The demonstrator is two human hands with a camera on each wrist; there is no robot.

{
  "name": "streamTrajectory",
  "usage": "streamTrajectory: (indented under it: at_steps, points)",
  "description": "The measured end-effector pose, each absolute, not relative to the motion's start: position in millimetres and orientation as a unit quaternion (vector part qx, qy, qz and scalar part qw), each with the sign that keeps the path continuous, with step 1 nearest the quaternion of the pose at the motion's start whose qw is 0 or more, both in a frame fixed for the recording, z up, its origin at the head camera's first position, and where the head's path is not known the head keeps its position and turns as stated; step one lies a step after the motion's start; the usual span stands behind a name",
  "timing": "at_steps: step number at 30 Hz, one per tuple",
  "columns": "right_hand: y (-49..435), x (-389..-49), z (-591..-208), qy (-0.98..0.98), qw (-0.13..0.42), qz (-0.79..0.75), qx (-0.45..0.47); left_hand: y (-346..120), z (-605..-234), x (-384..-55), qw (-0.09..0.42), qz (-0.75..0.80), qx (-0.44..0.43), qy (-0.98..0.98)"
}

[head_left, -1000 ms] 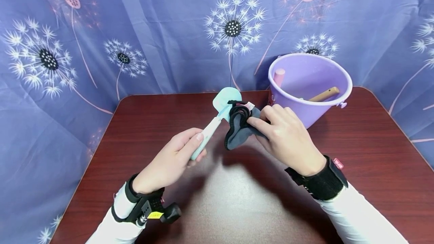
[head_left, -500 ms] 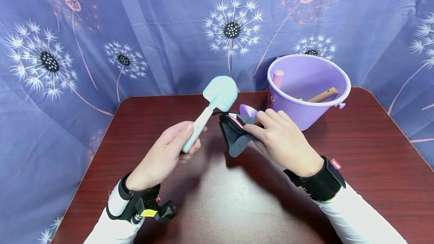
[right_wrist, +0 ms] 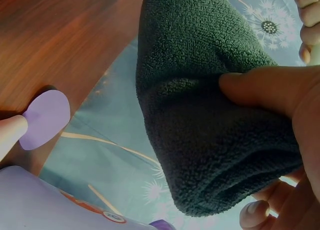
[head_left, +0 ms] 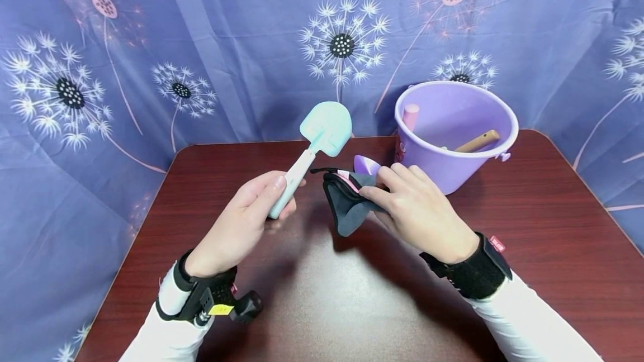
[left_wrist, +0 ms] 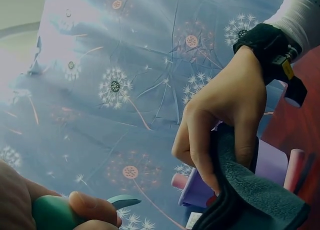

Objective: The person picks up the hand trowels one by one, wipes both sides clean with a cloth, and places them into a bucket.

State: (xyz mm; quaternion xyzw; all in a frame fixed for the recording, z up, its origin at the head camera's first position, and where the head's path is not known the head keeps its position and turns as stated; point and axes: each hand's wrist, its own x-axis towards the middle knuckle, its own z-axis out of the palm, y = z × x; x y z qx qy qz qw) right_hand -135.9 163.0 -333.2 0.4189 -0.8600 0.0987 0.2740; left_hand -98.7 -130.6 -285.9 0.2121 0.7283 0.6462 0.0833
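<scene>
Left hand: yours (head_left: 241,222) grips the shovel by its pale handle, thumb along the front, fingertips showing past the far side.
Shovel: this light-blue tool (head_left: 302,167) is above the table (head_left: 332,306), blade uppermost and leaning to your right, apart from the cloth.
Right hand: yours (head_left: 417,211) pinches the cloth between thumb and fingers.
Cloth: the dark grey piece (head_left: 347,211), folded, pink and black along its upper edge, hangs from your fingers near the shovel handle.
Purple spade: its blade (head_left: 366,165) shows just beyond your right hand, lying on the table beside the bucket.
Bucket: purple, at the table's far right (head_left: 427,162); a pink handle (head_left: 410,117) and a wooden handle (head_left: 478,142) lean inside it.
Curtain: blue, with dandelions (head_left: 251,71), behind the table.
Wrists: you wear black straps over white sleeves.
</scene>
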Motion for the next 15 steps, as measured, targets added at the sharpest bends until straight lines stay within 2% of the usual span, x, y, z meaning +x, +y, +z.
streamTrajectory:
  at_steps: [10, 15]
  points:
    - [163, -135, -333, -0.860, 0.269, 0.098, 0.421, -126, -279, -102, 0.062, 0.616, 0.220, 0.754]
    - [163, -134, -333, -0.861, 0.266, 0.092, 0.424, -122, -272, -107, 0.029, 0.573, 0.238, 0.784]
